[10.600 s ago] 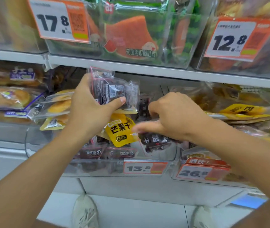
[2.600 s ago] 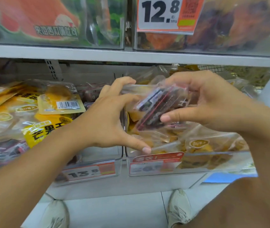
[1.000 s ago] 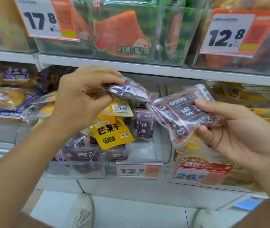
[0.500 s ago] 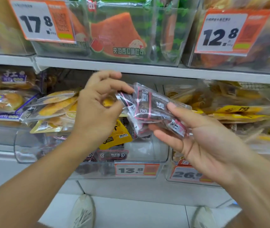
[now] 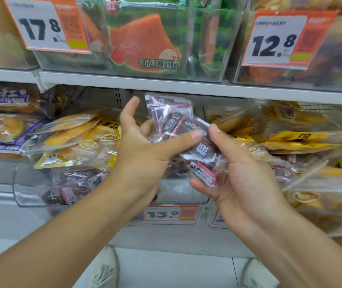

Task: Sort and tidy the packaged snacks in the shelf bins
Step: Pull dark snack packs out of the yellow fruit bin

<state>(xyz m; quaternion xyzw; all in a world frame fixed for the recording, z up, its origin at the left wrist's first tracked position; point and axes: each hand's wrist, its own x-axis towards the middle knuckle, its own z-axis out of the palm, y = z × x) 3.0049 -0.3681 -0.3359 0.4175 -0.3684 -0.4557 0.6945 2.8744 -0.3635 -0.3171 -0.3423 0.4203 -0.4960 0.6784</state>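
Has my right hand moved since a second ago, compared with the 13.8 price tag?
Yes. The right hand has come down and left, closer to the 13.8 price tag.

Your left hand (image 5: pixel 143 154) and right hand (image 5: pixel 241 175) meet at the centre on the dark snack packs (image 5: pixel 183 129), held in front of the clear bin (image 5: pixel 178 196). At nine o'clock mango packs (image 5: pixel 76 140) lie on that bin's contents. At twelve o'clock the upper shelf (image 5: pixel 166 86) carries the toast bin (image 5: pixel 211 65).
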